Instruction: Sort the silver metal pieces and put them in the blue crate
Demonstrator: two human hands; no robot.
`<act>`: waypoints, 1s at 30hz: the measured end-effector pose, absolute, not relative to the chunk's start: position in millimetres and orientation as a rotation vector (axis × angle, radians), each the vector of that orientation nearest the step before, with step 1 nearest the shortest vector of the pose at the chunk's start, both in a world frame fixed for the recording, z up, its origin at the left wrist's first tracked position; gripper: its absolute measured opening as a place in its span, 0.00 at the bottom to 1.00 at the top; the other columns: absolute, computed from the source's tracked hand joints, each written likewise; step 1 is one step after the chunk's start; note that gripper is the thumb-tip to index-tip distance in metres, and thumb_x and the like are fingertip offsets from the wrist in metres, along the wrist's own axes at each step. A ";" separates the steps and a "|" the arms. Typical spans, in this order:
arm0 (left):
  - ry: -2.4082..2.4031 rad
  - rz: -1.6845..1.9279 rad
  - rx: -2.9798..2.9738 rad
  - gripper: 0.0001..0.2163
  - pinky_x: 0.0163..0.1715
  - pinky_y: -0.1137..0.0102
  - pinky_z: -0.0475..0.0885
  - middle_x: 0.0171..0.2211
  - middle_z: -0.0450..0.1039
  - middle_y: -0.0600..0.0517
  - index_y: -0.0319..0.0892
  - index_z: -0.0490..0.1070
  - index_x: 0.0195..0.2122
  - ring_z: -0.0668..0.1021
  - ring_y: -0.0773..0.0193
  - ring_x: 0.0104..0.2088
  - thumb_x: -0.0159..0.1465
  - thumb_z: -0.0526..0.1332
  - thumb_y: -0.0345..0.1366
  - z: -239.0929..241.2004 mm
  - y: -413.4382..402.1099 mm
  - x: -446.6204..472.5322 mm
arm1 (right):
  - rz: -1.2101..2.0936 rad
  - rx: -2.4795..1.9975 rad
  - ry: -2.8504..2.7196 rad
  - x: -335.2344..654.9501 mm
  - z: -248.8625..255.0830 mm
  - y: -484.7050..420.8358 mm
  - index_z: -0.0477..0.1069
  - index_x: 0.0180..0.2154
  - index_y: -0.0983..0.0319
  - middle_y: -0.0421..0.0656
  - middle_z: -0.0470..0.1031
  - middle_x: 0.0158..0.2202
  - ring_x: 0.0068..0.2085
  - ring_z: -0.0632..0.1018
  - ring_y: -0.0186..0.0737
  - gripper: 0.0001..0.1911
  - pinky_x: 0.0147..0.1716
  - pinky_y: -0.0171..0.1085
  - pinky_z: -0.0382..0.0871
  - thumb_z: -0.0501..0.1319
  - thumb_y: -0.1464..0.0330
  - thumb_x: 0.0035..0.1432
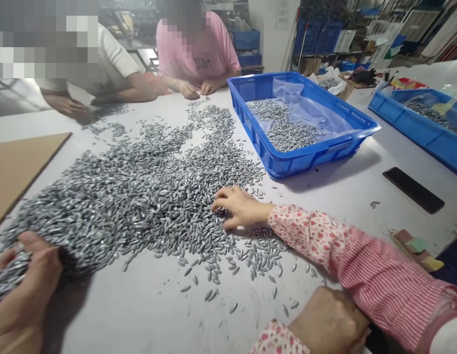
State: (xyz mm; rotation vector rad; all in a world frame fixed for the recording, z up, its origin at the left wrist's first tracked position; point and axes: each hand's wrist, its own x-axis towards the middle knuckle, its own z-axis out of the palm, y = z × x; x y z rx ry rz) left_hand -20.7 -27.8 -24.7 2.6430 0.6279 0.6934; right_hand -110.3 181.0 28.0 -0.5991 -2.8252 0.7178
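Note:
Small grey, seed-shaped pieces (pixel 150 191) lie in a wide heap across the white table. My right hand (pixel 243 206), in a strawberry-print sleeve, reaches left over the heap's near right side. Its fingers are bent and apart, the thumb is spread, and the fingertips touch the pieces. My left hand (pixel 329 317) rests closed near the table's front edge, under my right forearm. Its fingers curl out of sight, so anything inside them is hidden. A few loose pieces (pixel 290 307) lie just left of it.
A co-worker's hand (pixel 40 275) cups pieces at the lower left. Two people sit across the table, one in a pink shirt (pixel 198 46). A blue crate (pixel 305 157) with pieces stands behind my right hand. Rightward are a phone (pixel 413 189) and another blue crate (pixel 416 128); brown board (pixel 21 167) lies left.

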 end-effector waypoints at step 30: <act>0.655 0.578 2.611 0.07 0.23 0.68 0.65 0.28 0.74 0.53 0.40 0.68 0.33 0.77 0.63 0.28 0.67 0.57 0.36 -6.9 -25.1 -19.5 | 1.151 -0.606 -2.644 28.4 59.2 160.6 0.74 0.43 0.62 0.45 0.79 0.44 0.46 0.78 0.36 0.17 0.49 0.40 0.71 0.54 0.82 0.57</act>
